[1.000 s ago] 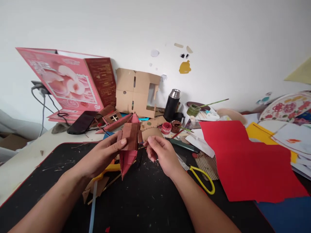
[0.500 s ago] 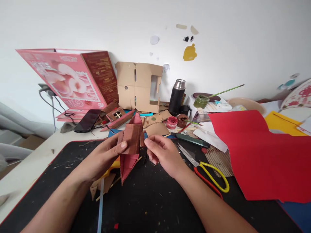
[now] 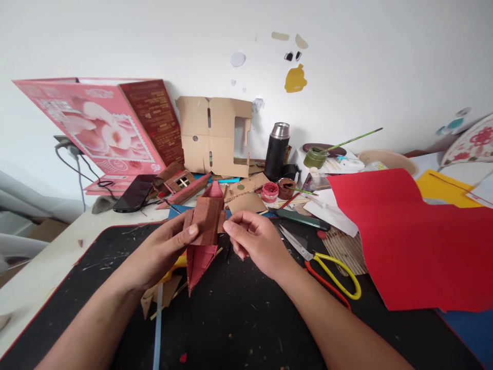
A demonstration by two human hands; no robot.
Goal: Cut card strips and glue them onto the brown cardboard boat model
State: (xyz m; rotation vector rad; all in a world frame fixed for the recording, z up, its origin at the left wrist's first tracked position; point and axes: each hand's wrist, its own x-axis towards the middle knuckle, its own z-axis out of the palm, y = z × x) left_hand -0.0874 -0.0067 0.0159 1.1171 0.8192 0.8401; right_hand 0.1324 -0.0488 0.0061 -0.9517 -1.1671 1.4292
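My left hand (image 3: 169, 246) is closed on a small cardboard model boat (image 3: 202, 259), its thumb lying on the brown roof (image 3: 208, 221). The boat has a pink-red hull with pointed ends and is held lengthwise away from me, above the mat. On its right side, a small brown cardboard piece (image 3: 221, 222) sits at the edge of the roof. My right hand (image 3: 256, 239) pinches that piece between thumb and curled fingers; whether the piece is fixed to the boat, I cannot tell. Under my left hand lies a yellow-orange tool with a pale glue stick (image 3: 158, 329), probably a glue gun, partly hidden.
Scissors (image 3: 319, 262) with yellow and red handles lie right of my right hand, beside a green utility knife (image 3: 302, 218). Red sheet (image 3: 416, 246) covers the right side. Paint jars (image 3: 269, 192), a black thermos (image 3: 277, 151), a phone (image 3: 134, 193) and cardboard (image 3: 215, 136) stand or lie behind.
The camera view has shifted slightly, so the background sits a little further left and higher. Both hands keep nearly the same hold on the boat and the small piece.
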